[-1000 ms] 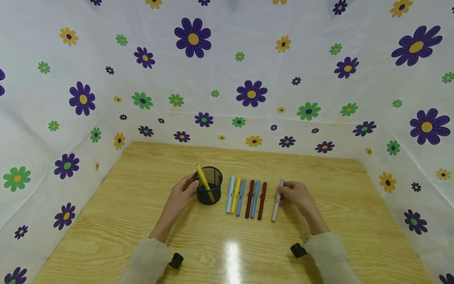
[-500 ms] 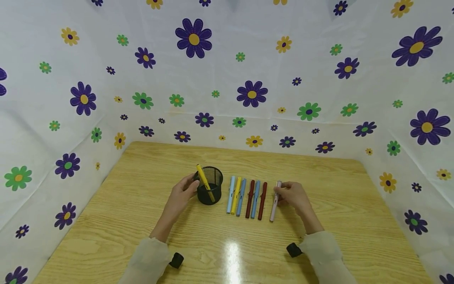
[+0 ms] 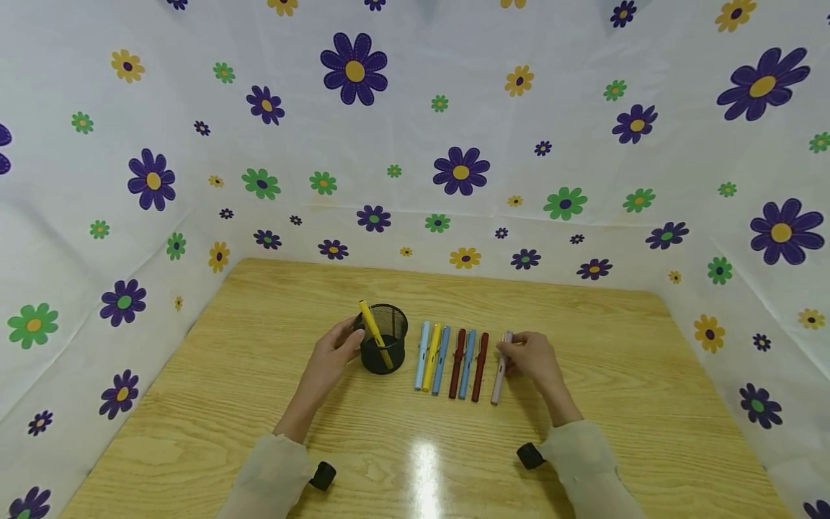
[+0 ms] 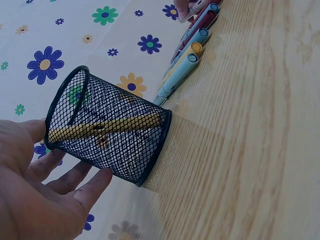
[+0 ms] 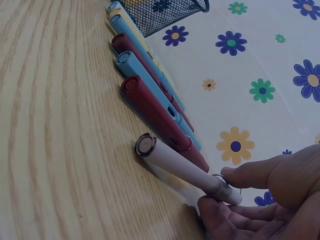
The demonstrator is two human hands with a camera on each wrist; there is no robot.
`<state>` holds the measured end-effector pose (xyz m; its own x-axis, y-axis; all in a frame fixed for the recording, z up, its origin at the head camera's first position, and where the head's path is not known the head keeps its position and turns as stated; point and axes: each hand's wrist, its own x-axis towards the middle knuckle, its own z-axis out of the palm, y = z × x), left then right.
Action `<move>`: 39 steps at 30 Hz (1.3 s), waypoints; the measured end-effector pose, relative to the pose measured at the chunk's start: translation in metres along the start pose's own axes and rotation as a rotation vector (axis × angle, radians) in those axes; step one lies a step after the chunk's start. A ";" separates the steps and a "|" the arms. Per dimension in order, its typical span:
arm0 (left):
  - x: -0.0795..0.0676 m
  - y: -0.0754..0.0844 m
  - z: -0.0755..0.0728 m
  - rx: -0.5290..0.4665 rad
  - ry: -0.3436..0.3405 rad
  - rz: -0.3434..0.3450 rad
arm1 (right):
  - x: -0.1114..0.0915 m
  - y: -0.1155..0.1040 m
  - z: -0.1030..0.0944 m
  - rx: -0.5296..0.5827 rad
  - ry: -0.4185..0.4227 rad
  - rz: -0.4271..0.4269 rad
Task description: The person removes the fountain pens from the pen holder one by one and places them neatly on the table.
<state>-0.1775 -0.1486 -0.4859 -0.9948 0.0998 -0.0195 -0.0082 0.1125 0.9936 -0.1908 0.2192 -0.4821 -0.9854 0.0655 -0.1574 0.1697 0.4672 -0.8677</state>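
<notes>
At the left of the pen row, a black mesh pen holder [image 3: 382, 357] stands upright with a yellow pen [image 3: 372, 323] leaning inside it. My left hand [image 3: 333, 352] holds its side, thumb and fingers spread around the mesh near the rim in the left wrist view. With thumb and fingers, my right hand [image 3: 533, 355] pinches the clip end of a pale pink pen [image 5: 180, 167]. That pen lies slanted at the right end of the row, beside a dark red pen [image 3: 480, 367].
Between the hands lie a light blue pen [image 3: 422, 357], a yellow pen [image 3: 431, 358], a blue pen [image 3: 441, 360], another dark red pen [image 3: 457, 364] and a second blue pen [image 3: 467, 365]. A flowered cloth [image 3: 402, 144] rises behind the wooden table [image 3: 363, 447].
My right hand has slid the pale pink pen a little leftward, closer to the dark red pen. The left hand and the pen holder stay in place.
</notes>
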 end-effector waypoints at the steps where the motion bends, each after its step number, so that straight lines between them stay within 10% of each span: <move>1: 0.000 0.000 0.000 -0.002 0.000 0.000 | 0.000 -0.001 0.000 -0.013 0.004 -0.003; 39: 0.000 0.000 0.001 -0.003 0.016 -0.002 | -0.002 -0.006 0.005 -0.164 0.080 -0.040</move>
<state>-0.1775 -0.1477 -0.4858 -0.9963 0.0838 -0.0199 -0.0106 0.1099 0.9939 -0.1895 0.2117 -0.4788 -0.9906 0.1108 -0.0806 0.1317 0.6077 -0.7832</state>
